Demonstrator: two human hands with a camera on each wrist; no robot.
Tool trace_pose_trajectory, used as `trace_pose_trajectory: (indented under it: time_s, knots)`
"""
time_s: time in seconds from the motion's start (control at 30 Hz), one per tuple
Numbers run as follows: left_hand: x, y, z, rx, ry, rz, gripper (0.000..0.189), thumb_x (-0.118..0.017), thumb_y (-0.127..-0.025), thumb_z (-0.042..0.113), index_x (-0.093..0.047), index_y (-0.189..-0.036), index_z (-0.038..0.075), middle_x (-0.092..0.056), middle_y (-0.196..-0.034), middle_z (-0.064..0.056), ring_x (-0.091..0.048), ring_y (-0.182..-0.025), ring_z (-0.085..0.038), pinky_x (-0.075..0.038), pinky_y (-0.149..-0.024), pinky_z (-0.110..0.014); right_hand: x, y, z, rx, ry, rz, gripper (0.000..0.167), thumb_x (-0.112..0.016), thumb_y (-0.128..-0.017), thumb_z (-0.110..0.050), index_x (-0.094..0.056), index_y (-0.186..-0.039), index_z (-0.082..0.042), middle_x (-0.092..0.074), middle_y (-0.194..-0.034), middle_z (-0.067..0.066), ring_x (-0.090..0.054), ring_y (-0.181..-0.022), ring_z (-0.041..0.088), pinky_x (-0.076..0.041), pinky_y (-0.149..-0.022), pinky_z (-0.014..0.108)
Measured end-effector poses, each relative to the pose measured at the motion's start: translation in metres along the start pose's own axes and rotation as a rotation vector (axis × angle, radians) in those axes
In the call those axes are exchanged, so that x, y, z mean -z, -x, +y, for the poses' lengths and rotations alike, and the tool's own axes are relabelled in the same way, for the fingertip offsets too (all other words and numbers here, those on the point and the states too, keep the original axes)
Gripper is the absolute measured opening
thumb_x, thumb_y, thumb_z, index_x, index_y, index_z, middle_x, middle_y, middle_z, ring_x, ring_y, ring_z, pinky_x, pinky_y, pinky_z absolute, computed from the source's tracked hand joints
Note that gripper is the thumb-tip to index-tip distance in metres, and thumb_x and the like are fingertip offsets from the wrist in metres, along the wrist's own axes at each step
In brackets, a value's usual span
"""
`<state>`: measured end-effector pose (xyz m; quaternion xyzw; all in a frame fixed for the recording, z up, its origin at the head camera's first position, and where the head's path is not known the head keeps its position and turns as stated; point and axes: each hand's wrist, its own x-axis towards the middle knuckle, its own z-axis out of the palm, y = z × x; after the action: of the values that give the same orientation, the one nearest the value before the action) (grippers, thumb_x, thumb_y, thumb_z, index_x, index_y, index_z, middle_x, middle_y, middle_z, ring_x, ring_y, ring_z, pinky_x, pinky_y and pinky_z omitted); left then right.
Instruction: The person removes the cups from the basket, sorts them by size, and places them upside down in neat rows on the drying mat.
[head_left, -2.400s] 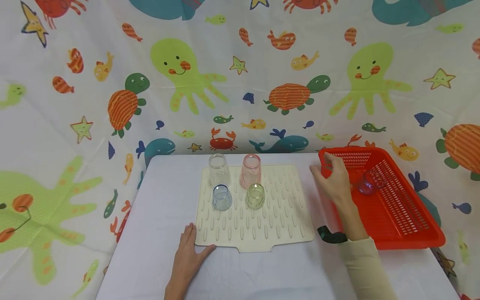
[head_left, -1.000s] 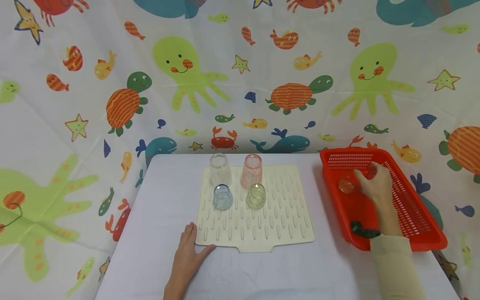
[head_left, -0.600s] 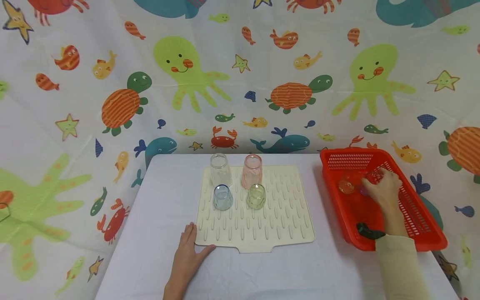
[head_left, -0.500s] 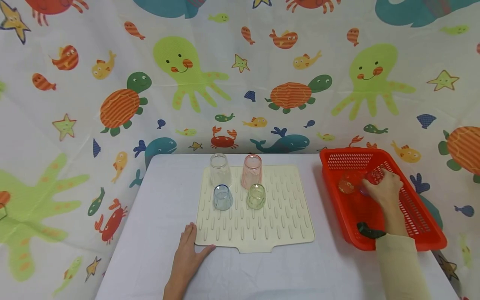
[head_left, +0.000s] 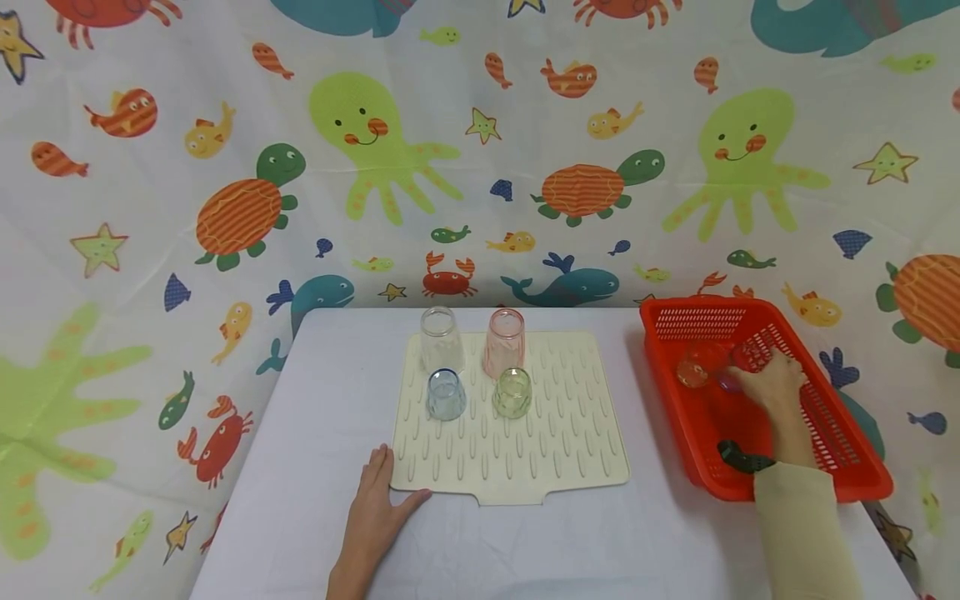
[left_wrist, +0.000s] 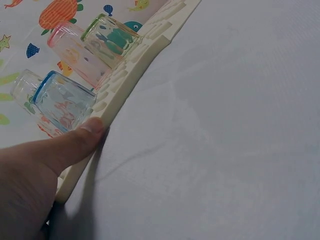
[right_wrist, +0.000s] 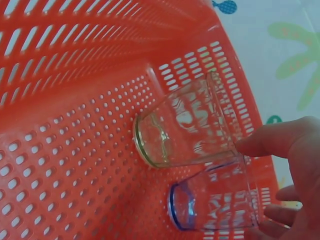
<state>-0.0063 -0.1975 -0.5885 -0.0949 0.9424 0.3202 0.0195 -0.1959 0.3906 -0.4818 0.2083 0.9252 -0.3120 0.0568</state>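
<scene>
In the head view, my left hand lies with extended fingers against the front left corner of a cream ridged drying mat; its thumb presses the mat's edge in the left wrist view. On the mat stand a clear glass, a pink glass, a small blue glass and a small green glass. My right hand reaches into a red basket. In the right wrist view, its thumb and curled fingers span the rim of a purple-tinted glass; a yellowish glass lies alongside, close to the thumb.
The basket's perforated walls rise around my right hand. A white cloth covers the table. Behind it hangs a curtain printed with sea animals. A dark band sits on my right wrist.
My right hand moved from the basket's left rim to the glasses inside, then shifted slightly right and lowered its fingers around the purple-tinted glass. My left hand and the glasses on the mat stayed put.
</scene>
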Motion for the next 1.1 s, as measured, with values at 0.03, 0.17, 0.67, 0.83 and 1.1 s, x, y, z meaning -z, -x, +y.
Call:
trace_pose_trajectory:
  time_s: [0.03, 0.17, 0.67, 0.83, 1.1]
  knots:
    - [-0.0002, -0.0001, -0.0001, -0.002, 0.001, 0.001, 0.106, -0.081, -0.078, 0.052, -0.032, -0.152, -0.007, -0.027, -0.163, -0.023, -0.021, -0.153, -0.043, -0.022, -0.127, -0.057, -0.0001, -0.0006, 0.0003, 0.004, -0.001, 0.004, 0.091, -0.061, -0.095, -0.034, -0.008, -0.154, 0.009, -0.015, -0.149, 0.044, -0.018, -0.132, 0.06, -0.032, -0.106, 0.083]
    - [-0.0008, 0.0001, -0.0006, -0.001, 0.0, 0.003, 0.107, -0.081, -0.078, 0.052, -0.032, -0.152, -0.007, -0.027, -0.163, -0.023, -0.021, -0.153, -0.043, -0.022, -0.127, -0.057, -0.0003, -0.0028, 0.0008, 0.015, -0.014, 0.012, 0.082, -0.055, -0.097, -0.027, -0.01, -0.153, 0.012, -0.017, -0.148, 0.046, -0.018, -0.132, 0.061, -0.03, -0.107, 0.083]
    - [-0.0007, 0.0007, 0.0, -0.002, -0.006, 0.008, 0.106, -0.082, -0.077, 0.05, -0.033, -0.152, -0.006, -0.028, -0.163, -0.022, -0.023, -0.152, -0.043, -0.022, -0.127, -0.056, -0.0016, -0.0074, 0.0081, -0.075, -0.072, -0.006, 0.08, -0.058, -0.097, -0.035, -0.023, -0.146, 0.017, -0.039, -0.135, 0.04, -0.046, -0.115, 0.054, -0.046, -0.103, 0.074]
    - [-0.0008, 0.0007, 0.0005, -0.003, -0.006, 0.012, 0.105, -0.082, -0.077, 0.049, -0.033, -0.152, -0.006, -0.028, -0.164, -0.021, -0.023, -0.153, -0.042, -0.022, -0.128, -0.055, -0.0019, -0.0069, 0.0081, -0.091, -0.095, -0.011, 0.082, -0.059, -0.097, -0.039, -0.024, -0.147, 0.016, -0.044, -0.132, 0.038, -0.05, -0.112, 0.05, -0.049, -0.103, 0.071]
    - [-0.0009, 0.0013, 0.0008, 0.013, -0.01, 0.001, 0.105, -0.082, -0.078, 0.05, -0.032, -0.153, -0.005, -0.026, -0.164, -0.02, -0.022, -0.153, -0.041, -0.024, -0.127, -0.056, -0.0026, -0.0034, 0.0078, -0.103, -0.158, 0.004, 0.081, -0.061, -0.097, -0.039, -0.028, -0.147, 0.015, -0.046, -0.135, 0.037, -0.053, -0.111, 0.048, -0.051, -0.103, 0.067]
